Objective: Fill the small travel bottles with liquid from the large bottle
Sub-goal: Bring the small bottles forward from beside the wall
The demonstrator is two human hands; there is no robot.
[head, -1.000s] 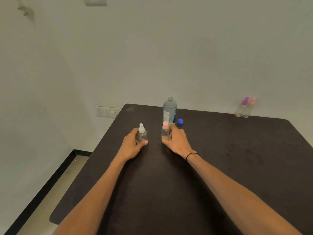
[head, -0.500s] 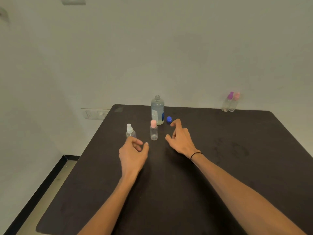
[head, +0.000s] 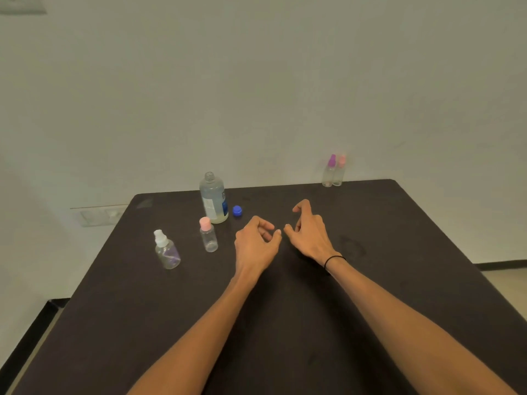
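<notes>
The large clear bottle stands uncapped near the table's far left, partly filled with liquid. Its blue cap lies just to its right. In front of it stands a small bottle with a pink cap, and further left a small spray bottle with a white top. My left hand hovers over the table right of the pink-capped bottle, fingers loosely curled, holding nothing. My right hand is beside it, also loosely curled and empty.
Two more small bottles, one with a purple top and one with a pink top, stand at the far edge of the dark table against the wall. The table's left edge drops to the floor.
Both hands have let go of the two small bottles and moved right, away from them. The view has also swung right, so the bottles now sit left of my hands.
</notes>
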